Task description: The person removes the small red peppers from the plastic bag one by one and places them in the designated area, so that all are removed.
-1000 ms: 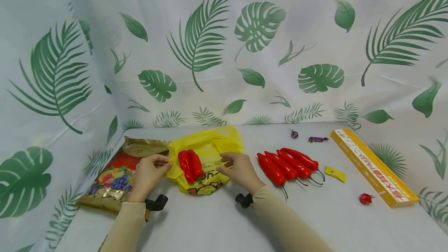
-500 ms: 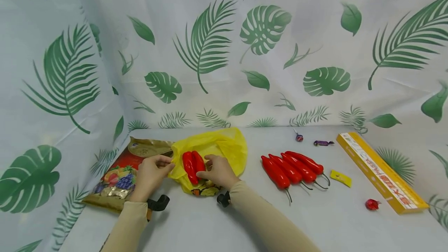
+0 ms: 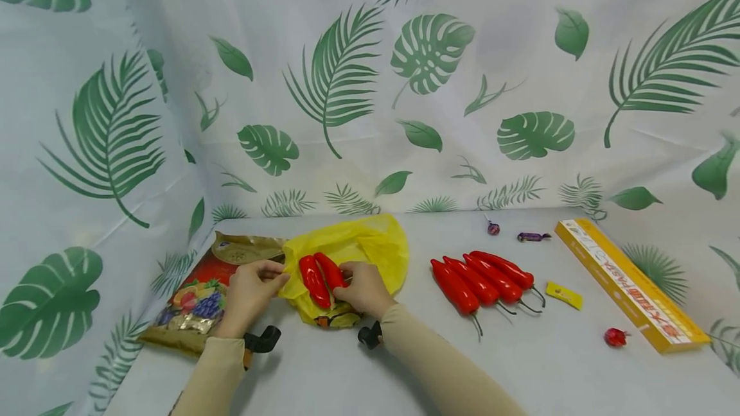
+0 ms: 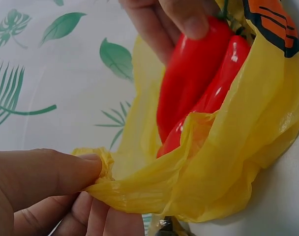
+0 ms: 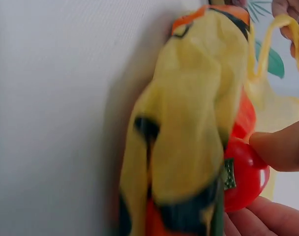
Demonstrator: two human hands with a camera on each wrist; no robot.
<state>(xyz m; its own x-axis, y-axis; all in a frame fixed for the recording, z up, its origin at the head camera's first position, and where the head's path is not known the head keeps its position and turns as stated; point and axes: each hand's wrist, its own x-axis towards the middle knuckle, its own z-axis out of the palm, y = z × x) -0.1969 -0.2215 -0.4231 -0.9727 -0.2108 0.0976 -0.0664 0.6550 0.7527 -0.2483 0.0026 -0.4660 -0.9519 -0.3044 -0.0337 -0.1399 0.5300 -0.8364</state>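
**Head view: two hands at a yellow bag of peppers**

Head view showed the table (image 3: 324,371) bearing a yellow bag (image 3: 370,246) beside a snack packet (image 3: 196,287). The left hand (image 3: 250,294) had its grip pinched on the bag's edge. The right hand (image 3: 361,287) grasped one of two red peppers (image 3: 315,281) lying in the bag's mouth. Four more peppers (image 3: 480,278) lay well apart, toward the right.

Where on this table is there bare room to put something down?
Free: the near strip in front of the red peppers, and the middle back between the yellow bag and the purple candy. Crowded: the left, around the bag and snack packet.
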